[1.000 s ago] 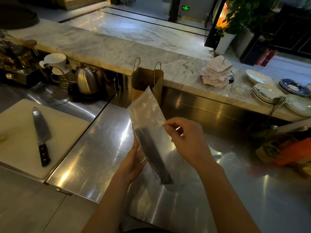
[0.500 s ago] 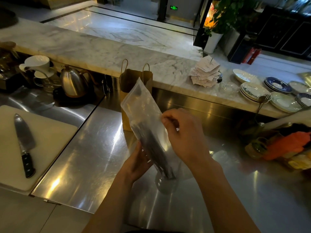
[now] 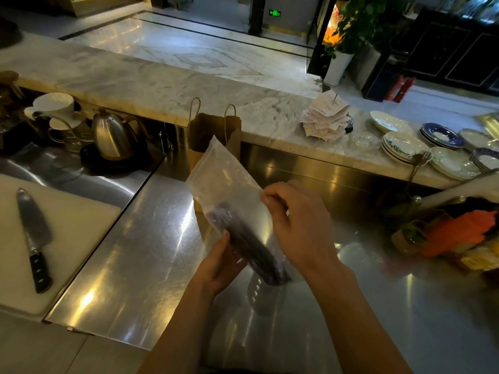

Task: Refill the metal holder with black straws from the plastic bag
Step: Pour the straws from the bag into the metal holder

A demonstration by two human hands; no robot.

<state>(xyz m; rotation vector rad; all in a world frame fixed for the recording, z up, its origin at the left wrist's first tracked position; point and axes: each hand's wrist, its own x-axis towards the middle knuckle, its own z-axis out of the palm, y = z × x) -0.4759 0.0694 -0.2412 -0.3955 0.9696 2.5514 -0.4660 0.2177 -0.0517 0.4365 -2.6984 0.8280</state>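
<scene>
over the steel desk, the left hand grips the lower part of the plastic bag from below, thumb laid on the front of it, and the right hand pinches the bag's right edge about halfway up with curled fingers. both grips match those of half a second ago, with the hands in nearly the same places. the bag leans with its top up and to the left, and the black straws lie bunched in its lower half, as before. the bag's bottom end hangs just over the metal holder, which stands on the desk between the two forearms. behind the bag a brown paper bag stands against the marble counter. farther left are a kettle and a knife on a white cutting board; the knife sits nearer the left edge of the view than a second ago. stacked plates line the counter to the right.
</scene>
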